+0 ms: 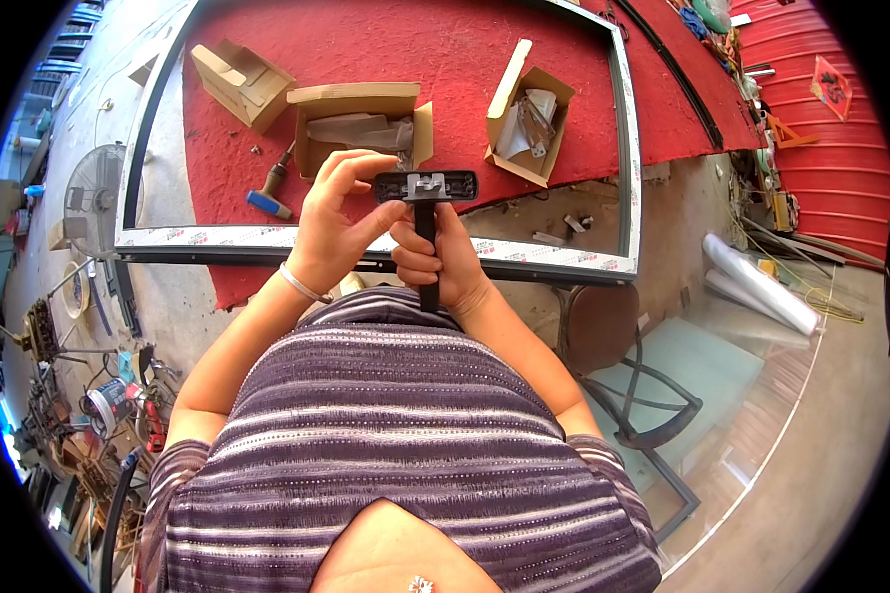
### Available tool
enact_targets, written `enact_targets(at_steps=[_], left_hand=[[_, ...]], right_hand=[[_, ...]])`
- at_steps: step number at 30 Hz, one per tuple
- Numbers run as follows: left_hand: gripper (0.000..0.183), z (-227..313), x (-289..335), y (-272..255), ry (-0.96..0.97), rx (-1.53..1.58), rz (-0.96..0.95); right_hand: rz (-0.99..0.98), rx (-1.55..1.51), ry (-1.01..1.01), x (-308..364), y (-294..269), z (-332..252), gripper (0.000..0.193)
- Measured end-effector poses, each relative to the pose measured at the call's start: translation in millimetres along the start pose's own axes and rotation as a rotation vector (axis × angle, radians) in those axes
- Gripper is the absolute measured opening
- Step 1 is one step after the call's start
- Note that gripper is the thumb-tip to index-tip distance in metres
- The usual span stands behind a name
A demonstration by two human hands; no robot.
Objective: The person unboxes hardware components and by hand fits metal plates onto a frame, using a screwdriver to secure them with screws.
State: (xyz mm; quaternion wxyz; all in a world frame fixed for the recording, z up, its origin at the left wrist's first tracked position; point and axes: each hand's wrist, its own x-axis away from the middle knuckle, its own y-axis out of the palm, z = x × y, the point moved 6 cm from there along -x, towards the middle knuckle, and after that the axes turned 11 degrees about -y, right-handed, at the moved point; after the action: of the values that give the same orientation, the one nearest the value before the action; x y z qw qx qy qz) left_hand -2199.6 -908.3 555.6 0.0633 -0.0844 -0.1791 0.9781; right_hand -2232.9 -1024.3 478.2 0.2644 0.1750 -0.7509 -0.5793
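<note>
A black window handle [426, 222] is upright in front of my body, its wide base plate at the top with a grey metal fitting in the middle. My right hand [445, 259] is closed, fingers wrapped round the handle's long grip. At the left end of the base plate, my left hand [338, 214] has its thumb along the lower edge and its fingertips at the upper edge. Just beyond is an open cardboard box [359, 97] with whitish wrapping inside. A screwdriver [272, 188] with a blue and grey handle lies to the left of that box.
A large frame [203, 237] with printed film lies across red carpet [445, 59]. Two more open boxes stand there, one box [242, 87] left, another box [530, 124] right with metal parts. A brown-seated chair [603, 326] is at my right, a fan [94, 198] at far left.
</note>
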Motion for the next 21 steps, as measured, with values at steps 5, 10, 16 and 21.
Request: enact_targets(at_steps=[5, 10, 16, 21], left_hand=[[0.036, -21, 0, -2, -0.123, 0.068, -0.046], [0.032, -11, 1, 0, -0.095, 0.071, -0.051], [0.020, -1, -1, 8, -0.013, -0.031, 0.011], [0.011, -5, -13, 21, -0.064, 0.363, -0.017]], right_hand=[[-0.022, -0.175, 0.018, -1, -4, 2, 0.052], [-0.049, -0.106, 0.017, -2, -7, 3, 0.050], [0.031, 0.036, 0.023, -1, -18, 10, 0.046], [0.049, -0.078, -0.056, 18, -37, -13, 0.050]])
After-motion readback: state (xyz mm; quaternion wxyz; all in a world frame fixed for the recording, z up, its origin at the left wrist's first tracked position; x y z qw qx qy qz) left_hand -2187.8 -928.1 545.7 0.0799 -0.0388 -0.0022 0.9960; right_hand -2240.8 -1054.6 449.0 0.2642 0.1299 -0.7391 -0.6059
